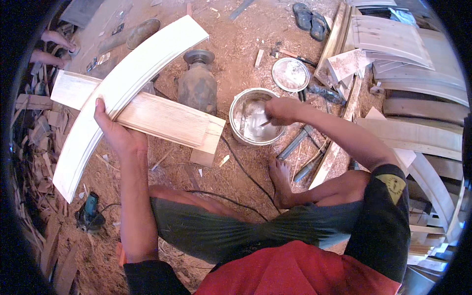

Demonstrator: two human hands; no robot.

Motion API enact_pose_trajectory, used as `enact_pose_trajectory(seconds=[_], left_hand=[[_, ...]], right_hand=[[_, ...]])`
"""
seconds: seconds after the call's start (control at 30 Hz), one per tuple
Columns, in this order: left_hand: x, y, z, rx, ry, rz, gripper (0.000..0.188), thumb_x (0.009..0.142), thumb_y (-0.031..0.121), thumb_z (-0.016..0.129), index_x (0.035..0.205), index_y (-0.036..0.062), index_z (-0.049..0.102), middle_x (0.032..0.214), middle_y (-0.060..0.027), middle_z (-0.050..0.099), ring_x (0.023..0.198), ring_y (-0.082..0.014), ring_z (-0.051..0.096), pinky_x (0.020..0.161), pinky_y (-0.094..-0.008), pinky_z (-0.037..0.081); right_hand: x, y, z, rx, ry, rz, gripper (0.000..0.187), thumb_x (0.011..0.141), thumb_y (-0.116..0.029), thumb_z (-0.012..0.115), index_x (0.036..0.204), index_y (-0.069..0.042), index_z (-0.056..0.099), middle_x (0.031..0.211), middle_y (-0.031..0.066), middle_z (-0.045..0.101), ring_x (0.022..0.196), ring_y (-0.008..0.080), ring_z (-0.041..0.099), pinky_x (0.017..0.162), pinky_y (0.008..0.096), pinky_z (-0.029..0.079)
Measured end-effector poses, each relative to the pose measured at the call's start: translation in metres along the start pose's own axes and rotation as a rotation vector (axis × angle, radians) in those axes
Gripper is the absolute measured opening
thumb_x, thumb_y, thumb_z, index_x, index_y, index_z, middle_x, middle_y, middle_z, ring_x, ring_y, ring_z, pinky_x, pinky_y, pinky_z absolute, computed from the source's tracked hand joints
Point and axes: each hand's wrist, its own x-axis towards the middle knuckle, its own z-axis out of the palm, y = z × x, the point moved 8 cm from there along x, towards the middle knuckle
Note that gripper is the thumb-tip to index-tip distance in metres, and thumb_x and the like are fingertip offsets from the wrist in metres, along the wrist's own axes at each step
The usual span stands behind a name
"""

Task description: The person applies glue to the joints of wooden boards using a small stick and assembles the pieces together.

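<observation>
Moulding point(130, 73) of white-coated wood, bent in a long arc, sweeps from the upper left of the frame down to the lower left, crossing over a pale wooden plank point(164, 118); whether the two touch is hard to tell. The left hand point(125, 138) grips the arc near its middle, thumb laid over the top face, the other fingers hidden beneath. At the centre of the frame, the right hand point(285, 111) reaches over a round white bucket point(255, 143), its fingers closed around a thin stick-like tool point(266, 122) whose tip points down toward the white paste point(251, 132) inside; the tool's exact kind is too small to make out. Just above and right of the bucket lies a round lid point(291, 69) smeared with white. A dusty metal canister point(196, 91) stands to the bucket's left, and a dark cord point(239, 160) curves across the sawdust-covered ground below. A green power tool point(90, 206) sits at the lower left, a pair of dark sandals point(303, 15) at the top right of centre. Curved wooden panels point(393, 44) pile up along the right side, while another person's hands point(58, 38) show at the far upper left.
</observation>
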Motion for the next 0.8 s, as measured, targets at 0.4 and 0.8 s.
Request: enact_pose_trajectory(seconds=[0.4,0.8], left_hand=[[-0.002,-0.050,0.038,-0.081,-0.114,-0.179,0.058,0.097,0.047,0.048,0.137,0.0043,0.046,0.133,-0.0149,0.056,0.122,-0.0298,0.054,0.107,-0.0437,0.041],[-0.010,-0.037,0.045,-0.109,-0.077,-0.145,0.060,0.096,0.049,0.044,0.137,0.0052,0.046,0.133,-0.0142,0.056,0.123,-0.0290,0.053,0.107,-0.0450,0.040]], right_hand=[[-0.153,0.003,-0.116,0.715,0.230,-0.125,0.022,0.079,-0.010,0.070,0.098,-0.001,0.073,0.084,0.0094,0.071,0.077,0.0155,0.066,0.069,0.0318,0.052],[-0.157,-0.065,-0.130,0.400,0.892,-0.261,0.019,0.083,-0.001,0.063,0.101,-0.002,0.070,0.089,0.0131,0.061,0.081,0.0277,0.062,0.071,0.0370,0.050]])
